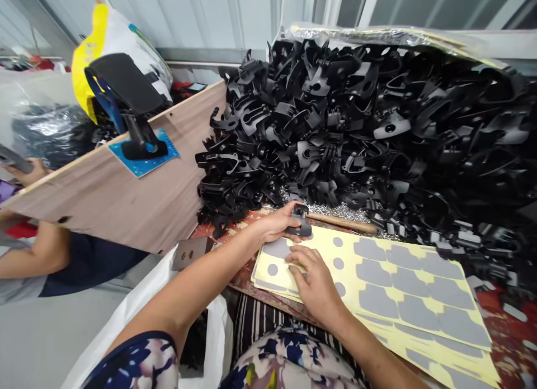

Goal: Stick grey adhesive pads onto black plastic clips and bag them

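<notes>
My left hand (279, 221) is closed around a black plastic clip part (299, 224), held just above the back edge of a yellow backing sheet (323, 246). Bent over the left end of that sheet is my right hand (314, 277), its thumb apart from the curled fingers. Its fingertips are close to a grey sticker (277, 248); whether they touch it I cannot tell. Rows of grey die-cut stickers (413, 285) and small grey round dots (338, 263) cover the sheet, which lies on more sheets of the same kind.
A high heap of black plastic parts (310, 121) fills the back. Before it lie a wooden stick (342, 222) and scattered small metal pins (352, 213). A wooden board (146, 204) stands left, with a black stand (142, 137) on it. Beyond it another person's arm (46, 249) shows.
</notes>
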`<act>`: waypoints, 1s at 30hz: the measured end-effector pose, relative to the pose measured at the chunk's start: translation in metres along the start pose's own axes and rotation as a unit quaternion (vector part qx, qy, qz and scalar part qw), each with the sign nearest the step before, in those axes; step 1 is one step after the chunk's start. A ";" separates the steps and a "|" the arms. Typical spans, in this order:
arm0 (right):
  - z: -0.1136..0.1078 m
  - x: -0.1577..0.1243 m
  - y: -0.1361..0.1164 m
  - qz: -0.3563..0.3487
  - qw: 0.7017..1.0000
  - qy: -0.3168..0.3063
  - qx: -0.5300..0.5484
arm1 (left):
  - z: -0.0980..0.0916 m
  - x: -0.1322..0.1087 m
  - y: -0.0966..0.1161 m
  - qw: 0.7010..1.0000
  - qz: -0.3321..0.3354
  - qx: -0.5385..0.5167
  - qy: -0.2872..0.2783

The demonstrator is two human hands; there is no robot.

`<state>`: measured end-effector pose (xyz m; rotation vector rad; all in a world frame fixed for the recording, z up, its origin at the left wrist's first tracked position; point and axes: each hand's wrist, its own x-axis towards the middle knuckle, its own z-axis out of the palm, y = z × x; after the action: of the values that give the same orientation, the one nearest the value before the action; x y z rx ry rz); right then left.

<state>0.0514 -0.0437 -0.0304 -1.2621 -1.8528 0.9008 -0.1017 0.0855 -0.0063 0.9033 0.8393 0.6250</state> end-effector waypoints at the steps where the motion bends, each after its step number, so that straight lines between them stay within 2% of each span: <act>1: -0.004 0.000 -0.006 0.030 0.998 -0.019 0.047 | 0.000 0.004 -0.003 1.000 -0.001 -0.001 0.001; 4: -0.022 -0.003 -0.032 0.084 0.962 -0.153 0.209 | -0.002 0.009 -0.008 1.000 0.002 -0.013 -0.002; 6: -0.037 -0.007 -0.046 0.075 0.942 -0.221 0.242 | -0.002 0.004 -0.006 0.999 0.013 -0.031 0.007; 7: -0.044 -0.009 -0.049 0.068 0.949 -0.205 0.229 | -0.001 -0.002 -0.004 0.999 0.024 -0.045 0.016; 8: -0.050 -0.010 -0.048 0.064 0.965 -0.153 0.203 | 0.002 -0.009 -0.003 0.997 0.036 -0.065 0.026; 10: -0.062 -0.008 -0.038 0.059 0.985 0.009 0.159 | 0.010 -0.026 -0.001 0.991 0.052 -0.119 0.038; 12: -0.069 -0.004 -0.021 0.051 0.976 0.134 0.161 | 0.022 -0.045 -0.004 0.980 0.050 -0.186 0.042; 13: -0.070 -0.002 -0.013 0.045 0.970 0.163 0.173 | 0.029 -0.054 -0.007 0.974 0.048 -0.217 0.048; 16: -0.068 0.001 0.002 0.038 0.962 0.184 0.199 | 0.050 -0.071 -0.021 0.957 0.044 -0.275 0.077; 20: -0.057 -0.003 0.005 0.041 0.966 0.174 0.186 | 0.067 -0.077 -0.037 0.946 0.037 -0.311 0.083; 26: -0.055 -0.010 0.007 0.042 0.974 0.157 0.158 | 0.076 -0.082 -0.044 0.947 0.047 -0.316 0.041; 30: -0.057 -0.013 0.007 0.045 0.975 0.154 0.157 | 0.080 -0.084 -0.047 0.947 0.041 -0.316 0.038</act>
<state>0.1060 -0.0453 -0.0097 -1.2151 -1.3620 0.9443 -0.0743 -0.0356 0.0112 0.3299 0.6084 0.9381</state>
